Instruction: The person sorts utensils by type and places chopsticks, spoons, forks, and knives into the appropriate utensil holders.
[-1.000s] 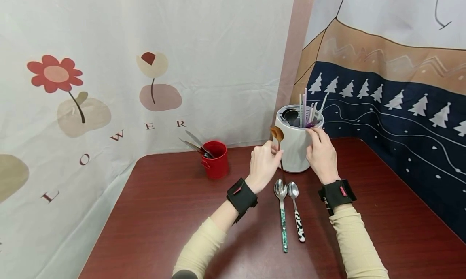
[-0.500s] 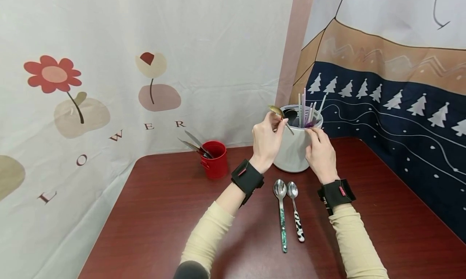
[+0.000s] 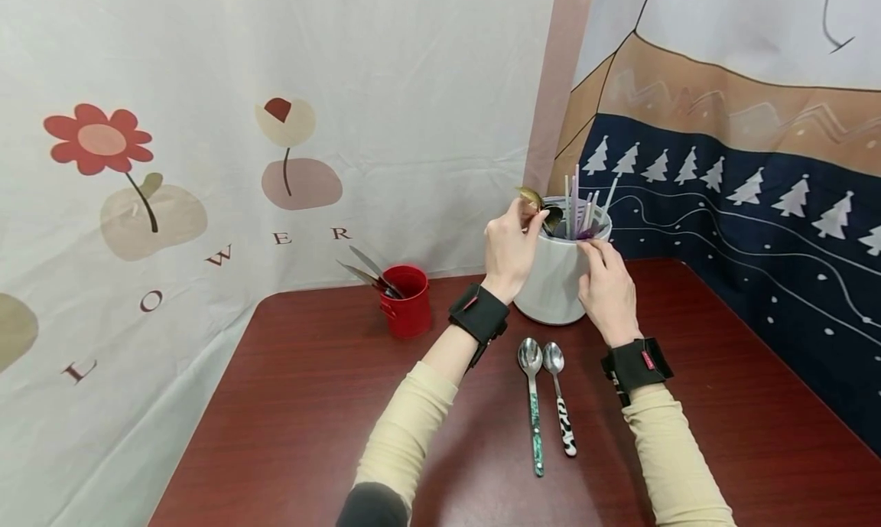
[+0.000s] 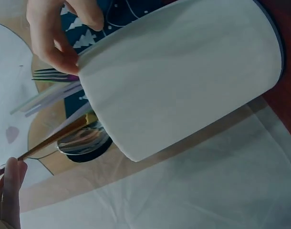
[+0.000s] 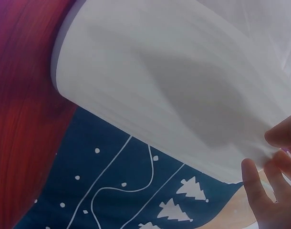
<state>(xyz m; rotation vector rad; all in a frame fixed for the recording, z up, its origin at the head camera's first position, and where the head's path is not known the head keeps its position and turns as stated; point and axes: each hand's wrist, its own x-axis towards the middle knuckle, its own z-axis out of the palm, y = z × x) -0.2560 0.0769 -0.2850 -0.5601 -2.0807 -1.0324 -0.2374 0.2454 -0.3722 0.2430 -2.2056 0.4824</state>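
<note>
My left hand (image 3: 509, 244) pinches a gold-coloured spoon (image 3: 528, 196) at the left rim of the white utensil holder (image 3: 551, 282). In the left wrist view, the thin gold handle (image 4: 50, 139) runs from my fingertips to the holder's mouth; its lower end is hidden inside. My right hand (image 3: 609, 290) holds the front right rim, thumb and fingers at the edge in the right wrist view. Dark spoon bowls (image 3: 553, 219) and several pale and purple utensil handles (image 3: 574, 202) stick out of the holder. A fork (image 4: 55, 75) shows in the left wrist view.
A green-handled spoon (image 3: 534, 405) and a spoon with a black-and-white handle (image 3: 564, 424) lie side by side on the red-brown table (image 3: 310, 435). Farther left stands a red cup (image 3: 407, 313) with several knives (image 3: 372, 271) leaning out. Printed curtains (image 3: 427, 129) hang behind.
My left hand has risen with the gold spoon from in front of the holder to its rim, moving slightly right and tilting the spoon. My right hand has stayed at the rim.
</note>
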